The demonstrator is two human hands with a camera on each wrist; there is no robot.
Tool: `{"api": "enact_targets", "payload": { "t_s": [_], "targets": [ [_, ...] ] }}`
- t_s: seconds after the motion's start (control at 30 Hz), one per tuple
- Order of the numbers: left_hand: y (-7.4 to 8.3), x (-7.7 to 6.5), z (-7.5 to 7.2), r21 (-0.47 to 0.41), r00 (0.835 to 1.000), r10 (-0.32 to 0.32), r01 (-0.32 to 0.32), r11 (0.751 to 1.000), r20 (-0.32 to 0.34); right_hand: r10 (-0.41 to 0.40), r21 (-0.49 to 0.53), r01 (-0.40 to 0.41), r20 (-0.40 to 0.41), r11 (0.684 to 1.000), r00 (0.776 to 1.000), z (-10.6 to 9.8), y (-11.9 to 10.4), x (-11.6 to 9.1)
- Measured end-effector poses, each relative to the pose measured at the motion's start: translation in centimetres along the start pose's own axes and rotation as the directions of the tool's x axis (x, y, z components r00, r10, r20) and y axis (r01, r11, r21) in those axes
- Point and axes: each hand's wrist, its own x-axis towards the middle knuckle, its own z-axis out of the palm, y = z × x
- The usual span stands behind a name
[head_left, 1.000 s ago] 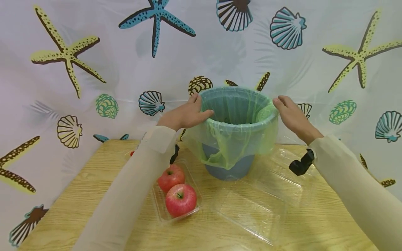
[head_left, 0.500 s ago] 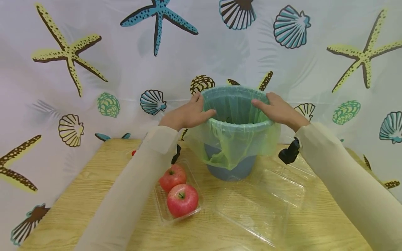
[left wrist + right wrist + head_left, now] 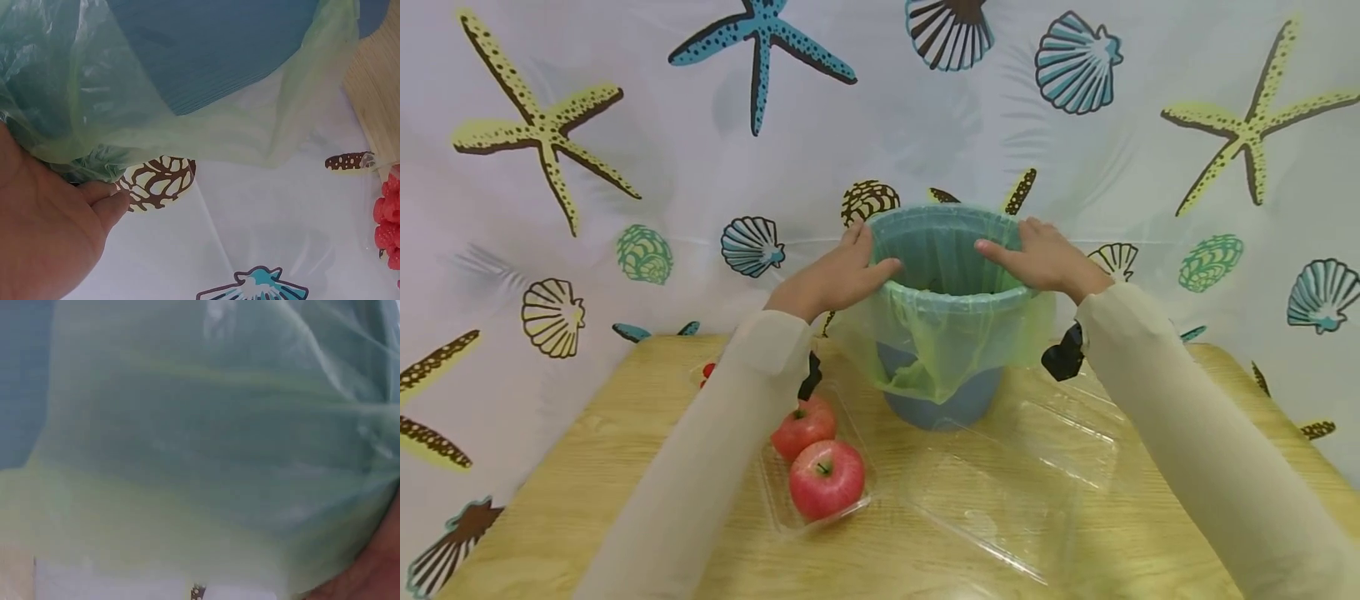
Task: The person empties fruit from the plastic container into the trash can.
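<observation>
A blue trash can (image 3: 943, 408) stands upright at the back of the table, lined with a thin green trash bag (image 3: 936, 350) folded outward over its rim. My left hand (image 3: 831, 279) grips the left side of the rim through the bag, thumb toward the opening; curled fingers (image 3: 109, 203) of it show beside the bag in the left wrist view. On the right side of the rim, my right hand (image 3: 1048, 258) holds on with its thumb inside the opening. Only a blurred edge of that hand shows in the right wrist view, beside the bag (image 3: 187, 444).
Two red apples (image 3: 826, 481) sit in a clear plastic tray (image 3: 775, 521) left of the can. Clear plastic containers (image 3: 985, 525) lie in front and to the right. Red berries (image 3: 389, 231) are partly hidden behind my left sleeve. A patterned curtain (image 3: 685, 167) hangs behind the table.
My right hand has come in from just outside the can's right edge and now holds the rim, thumb inside. My left hand keeps its place on the left rim.
</observation>
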Motion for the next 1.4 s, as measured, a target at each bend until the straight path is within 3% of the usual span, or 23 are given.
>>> {"api": "enact_targets", "payload": {
  "t_s": [0.4, 0.57, 0.87, 1.03, 1.17, 1.4],
  "targets": [
    [-0.8, -0.1, 0.4, -0.036, 0.998, 0.033, -0.035, 0.999, -0.053, 0.092, -0.070, -0.099, -0.092, 0.993, 0.991, 0.6, -0.7, 0.1],
    [-2.2, -1.0, 0.4, -0.073, 0.995, 0.062, -0.068, 0.995, -0.084, 0.095, -0.074, -0.101, -0.081, 0.992, 0.992, 0.7, -1.2, 0.2],
    [-4.5, -3.3, 0.4, -0.079, 0.992, 0.015, -0.025, 0.997, -0.122, 0.114, -0.074, -0.118, -0.064, 0.990, 0.991, 0.5, -1.1, 0.2],
    [-6.0, -4.6, 0.7, -0.094, 0.991, 0.022, -0.035, 0.995, -0.133, 0.114, -0.063, -0.118, -0.060, 0.991, 0.992, 0.3, -0.9, 0.1],
    [-7.1, -5.8, 1.5, -0.125, 0.986, 0.009, -0.030, 0.992, -0.166, 0.112, -0.052, -0.115, -0.068, 0.992, 0.991, 0.3, -0.8, 0.0],
    [-8.7, -8.0, 4.7, -0.161, 0.966, -0.051, 0.010, 0.987, -0.255, 0.104, -0.025, -0.106, -0.069, 0.994, 0.992, 0.6, -0.9, 0.0]
  ]
}}
